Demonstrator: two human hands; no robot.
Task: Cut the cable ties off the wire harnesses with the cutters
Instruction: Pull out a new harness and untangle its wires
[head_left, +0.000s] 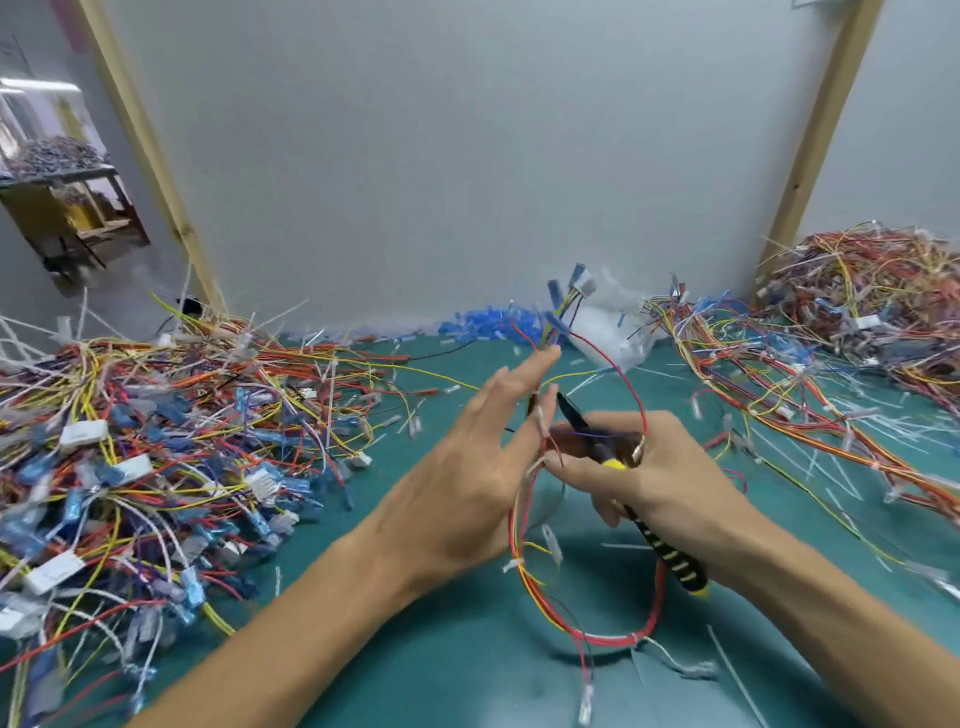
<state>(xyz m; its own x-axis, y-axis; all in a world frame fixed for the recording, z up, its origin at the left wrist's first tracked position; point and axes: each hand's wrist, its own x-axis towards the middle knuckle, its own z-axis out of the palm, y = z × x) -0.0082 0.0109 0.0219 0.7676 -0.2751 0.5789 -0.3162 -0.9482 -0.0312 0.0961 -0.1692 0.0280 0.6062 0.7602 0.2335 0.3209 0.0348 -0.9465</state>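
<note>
two hands at centre: your right hand (652, 467) grips the cutters (675, 564); your left hand (462, 462) is released, fingers straight beside the wire harness (513, 519).

No text, label, brand or number was legible anywhere. White connector housings (83, 434) in pile on desk (467, 665): too blurred for markings. Cutters (675, 566): handle showed black-yellow stripes only.
</note>
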